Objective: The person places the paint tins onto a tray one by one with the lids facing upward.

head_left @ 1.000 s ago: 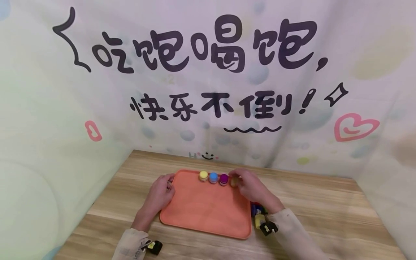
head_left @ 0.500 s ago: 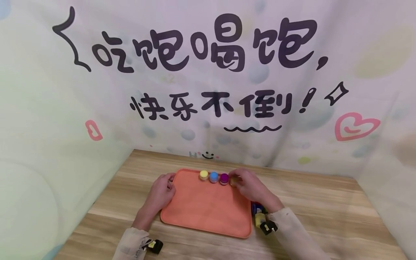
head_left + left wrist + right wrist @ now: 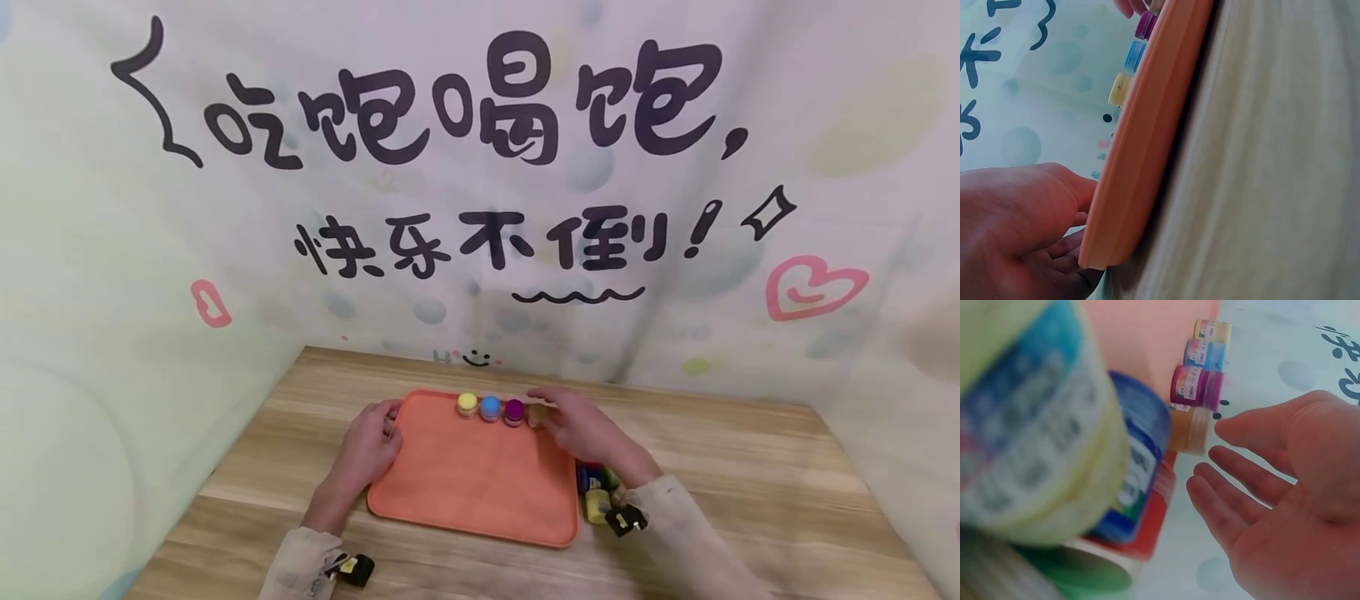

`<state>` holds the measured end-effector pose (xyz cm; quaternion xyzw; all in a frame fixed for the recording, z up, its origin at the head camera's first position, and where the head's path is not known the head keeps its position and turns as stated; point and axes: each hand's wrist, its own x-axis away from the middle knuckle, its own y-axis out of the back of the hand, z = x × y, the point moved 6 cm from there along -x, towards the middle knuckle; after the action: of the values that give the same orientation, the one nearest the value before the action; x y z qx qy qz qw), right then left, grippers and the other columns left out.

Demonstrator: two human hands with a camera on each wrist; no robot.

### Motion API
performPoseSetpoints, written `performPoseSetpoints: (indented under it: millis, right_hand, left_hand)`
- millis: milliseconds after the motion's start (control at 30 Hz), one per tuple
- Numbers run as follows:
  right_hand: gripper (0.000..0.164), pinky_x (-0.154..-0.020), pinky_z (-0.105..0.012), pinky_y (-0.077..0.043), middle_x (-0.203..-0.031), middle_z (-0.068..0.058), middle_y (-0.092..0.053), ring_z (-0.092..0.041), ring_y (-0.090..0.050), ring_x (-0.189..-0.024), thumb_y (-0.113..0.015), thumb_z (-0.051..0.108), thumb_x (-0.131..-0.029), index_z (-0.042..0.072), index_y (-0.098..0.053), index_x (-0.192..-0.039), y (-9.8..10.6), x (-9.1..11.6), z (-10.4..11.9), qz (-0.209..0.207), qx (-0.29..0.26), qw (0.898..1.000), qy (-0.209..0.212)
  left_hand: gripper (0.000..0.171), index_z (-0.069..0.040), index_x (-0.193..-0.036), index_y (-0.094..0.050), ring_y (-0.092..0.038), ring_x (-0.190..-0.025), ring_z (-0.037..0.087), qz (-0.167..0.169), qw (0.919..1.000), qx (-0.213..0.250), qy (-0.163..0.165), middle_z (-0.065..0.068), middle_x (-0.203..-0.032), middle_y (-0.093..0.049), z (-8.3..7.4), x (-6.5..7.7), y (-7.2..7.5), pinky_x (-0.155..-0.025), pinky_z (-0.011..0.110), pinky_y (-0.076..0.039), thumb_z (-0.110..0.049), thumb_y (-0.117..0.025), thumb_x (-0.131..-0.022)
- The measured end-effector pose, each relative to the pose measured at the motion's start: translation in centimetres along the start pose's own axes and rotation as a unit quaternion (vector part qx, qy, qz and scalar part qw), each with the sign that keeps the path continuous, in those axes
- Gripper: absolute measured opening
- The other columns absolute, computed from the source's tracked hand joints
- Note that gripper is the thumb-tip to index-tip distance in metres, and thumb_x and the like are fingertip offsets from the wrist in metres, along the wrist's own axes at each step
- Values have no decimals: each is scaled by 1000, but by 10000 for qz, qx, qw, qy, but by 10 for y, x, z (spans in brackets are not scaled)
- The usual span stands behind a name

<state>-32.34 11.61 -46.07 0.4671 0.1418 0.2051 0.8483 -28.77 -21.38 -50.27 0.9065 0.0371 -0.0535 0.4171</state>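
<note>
On my feed, L hand (image 3: 367,446) grips tray (image 3: 472,483) at 10 o'clock, prob. to steady it. R hand (image 3: 588,429), fingers loose, nothing held, is just beside brown jar (image 3: 537,415) at 1 o'clock, prob. placed to line up w/ purple jar (image 3: 513,412).

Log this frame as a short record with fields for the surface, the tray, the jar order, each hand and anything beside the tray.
Surface: wood-grain table
Tray: orange rectangular tray, on the table
Jars, left to right along its far edge: small round yellow jar, small round blue jar, small round purple jar, small round brown jar
Left hand: holds the tray's left edge
Right hand: next to the brown jar; contact unclear
Right of tray: larger yellow container, blue container
</note>
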Motion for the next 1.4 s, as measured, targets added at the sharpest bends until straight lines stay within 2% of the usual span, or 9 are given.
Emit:
performPoseSetpoints:
  millis: [400, 600, 900, 1067, 1267, 1400]
  right_hand:
    - [38, -106, -57, -57, -145, -12, -69, -38, -64, -134, -68, 9, -104, 9, -69, -142, 18, 15, -6, -74, -145, 9998, -118]
    - [37, -103, -58, -59, -144, -15, -68, -41, -65, -128, -68, 12, -105, 6, -68, -142, 27, 27, -11, -113, -196, 9997, 90]
    - [37, -102, -58, -59, -143, -15, -69, -38, -67, -127, -69, 17, -106, 5, -68, -141, 28, 43, -27, -17, -275, 9996, -24]
    - [36, -99, -57, -60, -141, -17, -71, -38, -69, -124, -71, 15, -105, 5, -70, -140, 27, 50, -30, -10, -327, 9995, 22]
    - [34, -92, -49, -64, -136, -17, -74, -34, -72, -118, -69, 16, -106, 4, -71, -138, 24, 56, -33, 76, -443, 9990, 74]
    - [33, -86, -41, -64, -129, -14, -76, -26, -74, -109, -70, 18, -106, 4, -72, -135, 22, 59, -37, 119, -391, 9991, 69]
  left_hand:
    - [49, 1, -146, -62, -64, -92, 18, 36, 10000, -14, 41, 14, -117, -67, 1, -1, -2, -75, 29, -54, -1, -69, -97]
    - [49, 2, -145, -62, -64, -93, 18, 31, 10000, -4, 25, 14, -117, -67, 0, -1, -2, -75, 30, -54, -1, -69, -97]
    - [49, 2, -146, -62, -64, -92, 19, 73, 10000, 14, 60, 14, -117, -67, -1, -1, -2, -76, 31, -55, -2, -69, -98]
    - [48, 2, -146, -62, -64, -93, 19, 82, 10000, 11, 51, 15, -117, -67, 0, 1, -1, -76, 31, -55, -2, -69, -98]
    - [47, 3, -143, -63, -65, -93, 19, 19, 10000, 10, -75, 15, -117, -68, 1, 1, 0, -77, 32, -55, -1, -69, -97]
    - [48, 3, -144, -63, -64, -92, 18, 25, 10000, 20, -58, 15, -117, -67, 2, 0, -1, -76, 30, -54, -2, -69, -97]
